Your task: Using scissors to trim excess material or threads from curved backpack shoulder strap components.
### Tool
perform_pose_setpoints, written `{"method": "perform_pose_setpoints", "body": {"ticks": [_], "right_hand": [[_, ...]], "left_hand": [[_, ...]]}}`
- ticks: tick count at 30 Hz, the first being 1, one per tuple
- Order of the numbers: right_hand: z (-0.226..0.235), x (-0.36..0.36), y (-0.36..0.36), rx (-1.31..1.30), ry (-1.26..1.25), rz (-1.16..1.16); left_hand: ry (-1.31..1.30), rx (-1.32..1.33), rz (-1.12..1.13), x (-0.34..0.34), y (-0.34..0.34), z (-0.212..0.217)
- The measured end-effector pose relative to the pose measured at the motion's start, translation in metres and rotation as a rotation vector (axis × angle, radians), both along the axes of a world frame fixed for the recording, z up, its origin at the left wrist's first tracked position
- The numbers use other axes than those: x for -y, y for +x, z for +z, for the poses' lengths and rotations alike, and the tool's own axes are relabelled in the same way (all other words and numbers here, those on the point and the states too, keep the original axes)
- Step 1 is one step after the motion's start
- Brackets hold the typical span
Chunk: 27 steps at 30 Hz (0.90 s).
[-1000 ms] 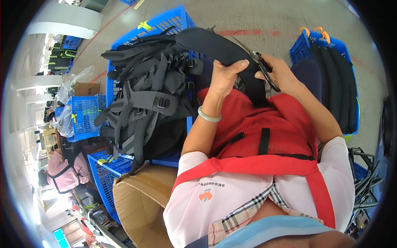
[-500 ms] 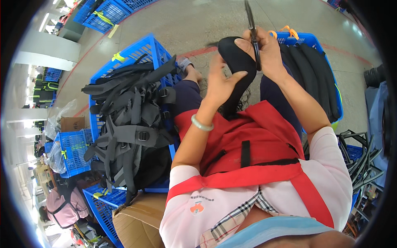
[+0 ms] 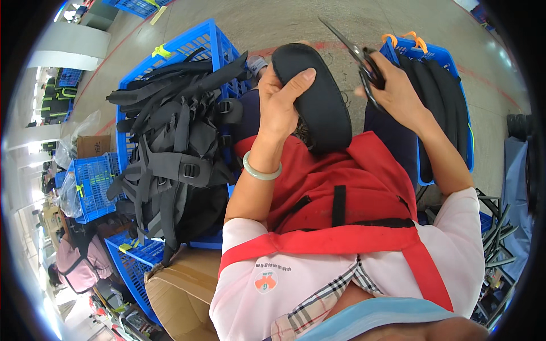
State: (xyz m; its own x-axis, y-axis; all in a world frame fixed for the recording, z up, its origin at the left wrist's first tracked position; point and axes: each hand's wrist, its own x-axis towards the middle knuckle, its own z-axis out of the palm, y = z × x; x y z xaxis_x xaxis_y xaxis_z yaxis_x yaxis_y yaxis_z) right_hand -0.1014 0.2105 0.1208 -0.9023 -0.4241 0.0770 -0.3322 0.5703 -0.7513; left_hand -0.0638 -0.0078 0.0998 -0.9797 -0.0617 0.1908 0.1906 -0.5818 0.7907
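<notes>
A long black padded strap (image 3: pixel 321 94) with rounded ends stands over my lap, its broad face turned up. My left hand (image 3: pixel 282 102) grips its left edge, the thumb pressed on the face and the other fingers behind it. To the right of the pad, apart from it, my right hand (image 3: pixel 392 85) holds a pair of dark scissors (image 3: pixel 355 54). Their blades point up and to the left, and the fingers are around the handles. Below the pad lies my red apron (image 3: pixel 364 187). Thin dark threads show between the pad and the apron.
At left, a blue crate (image 3: pixel 213 42) is heaped with black straps and buckles (image 3: pixel 190 169). Another blue crate (image 3: pixel 471 153) at right holds several black pads (image 3: pixel 441 96). A cardboard box (image 3: pixel 190 278) stands at lower left, and black frames (image 3: pixel 500 238) lie at lower right.
My right hand with the scissors has moved right and down, away from the pad. My left hand has shifted left, and the pad has turned its broad face up.
</notes>
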Motion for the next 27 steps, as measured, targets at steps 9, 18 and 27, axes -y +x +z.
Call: {"method": "perform_pose_setpoints", "body": {"ticks": [9, 18, 27], "right_hand": [[0.004, -0.009, 0.014, -0.100, 0.189, 0.037], [0.010, -0.011, 0.008, -0.152, 0.342, 0.075], [0.009, -0.016, 0.014, -0.099, 0.249, 0.110]], "left_hand": [[0.025, 0.062, -0.061, 0.003, 0.001, -0.005], [-0.029, 0.067, -0.104, -0.004, 0.013, -0.004], [0.009, 0.088, -0.046, -0.005, 0.016, -0.002]]}}
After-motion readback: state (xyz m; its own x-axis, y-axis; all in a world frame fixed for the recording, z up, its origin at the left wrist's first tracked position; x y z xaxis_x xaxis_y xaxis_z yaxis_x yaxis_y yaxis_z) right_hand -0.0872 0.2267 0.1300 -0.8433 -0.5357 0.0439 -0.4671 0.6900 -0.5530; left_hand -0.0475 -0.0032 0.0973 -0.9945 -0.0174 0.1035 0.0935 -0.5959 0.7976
